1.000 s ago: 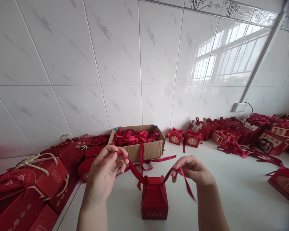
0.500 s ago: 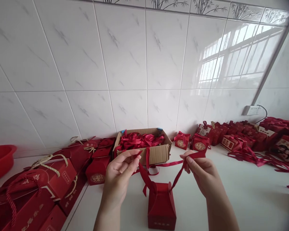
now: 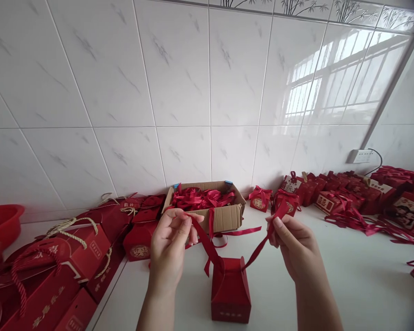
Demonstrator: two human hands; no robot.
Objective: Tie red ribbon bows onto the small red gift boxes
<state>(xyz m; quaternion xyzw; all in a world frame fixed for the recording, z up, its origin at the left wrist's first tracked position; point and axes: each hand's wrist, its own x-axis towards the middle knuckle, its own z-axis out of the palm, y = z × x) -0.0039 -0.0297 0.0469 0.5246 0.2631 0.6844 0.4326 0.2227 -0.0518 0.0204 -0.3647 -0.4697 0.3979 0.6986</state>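
Note:
A small red gift box (image 3: 230, 292) stands upright on the white table, its top folded up into two rounded tabs. A red ribbon (image 3: 209, 246) runs through the top of the box, with one length rising to each side. My left hand (image 3: 170, 241) pinches the left length between thumb and fingers, above and left of the box. On the other side my right hand (image 3: 291, 241) is closed on the right length, and a short tail of ribbon sticks up past the fingers. Neither hand touches the box.
Behind the box stands a cardboard carton (image 3: 227, 217) full of red ribbons (image 3: 203, 197). Red boxes with rope handles (image 3: 83, 248) pile up at left, near a red basin (image 3: 2, 225). Several small red boxes (image 3: 260, 198) and loose ribbons (image 3: 362, 223) line the back right. A tiled wall closes the back.
Both hands have moved a little farther apart, drawing the ribbon lengths wider. The ribbon tail at my right hand has swung from pointing right to pointing up.

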